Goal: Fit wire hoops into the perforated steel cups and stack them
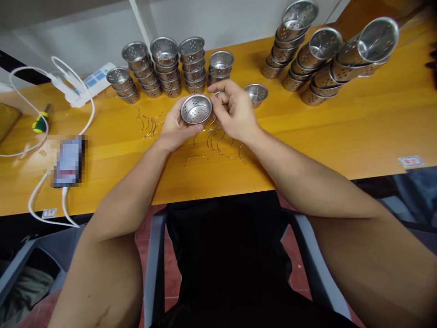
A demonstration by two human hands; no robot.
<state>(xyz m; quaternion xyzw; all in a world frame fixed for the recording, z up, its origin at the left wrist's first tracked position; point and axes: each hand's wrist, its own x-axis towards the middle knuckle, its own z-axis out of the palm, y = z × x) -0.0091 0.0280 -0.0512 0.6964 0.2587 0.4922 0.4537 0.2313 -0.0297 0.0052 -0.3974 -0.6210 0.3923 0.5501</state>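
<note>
My left hand point(177, 125) is wrapped round a small perforated metal cup point(196, 109), its open mouth tilted toward me above the table. Beside the cup's right rim, my right hand point(234, 109) is closed in a pinch with the index finger stretched past it. What the pinch holds, perhaps a thin wire, is too small to make out. Under and in front of both hands lie several curved thin wires point(218, 148). More curved wires point(148, 126) lie left of my left hand. Another perforated cup point(256, 94) stands just behind my right hand.
Several stacks of perforated cups point(165, 68) line the table's back. Taller, leaning stacks point(319, 73) stand at the back right. On the left are a power strip point(90, 84), white cables, a phone point(69, 161) and a yellow-green screwdriver point(41, 120).
</note>
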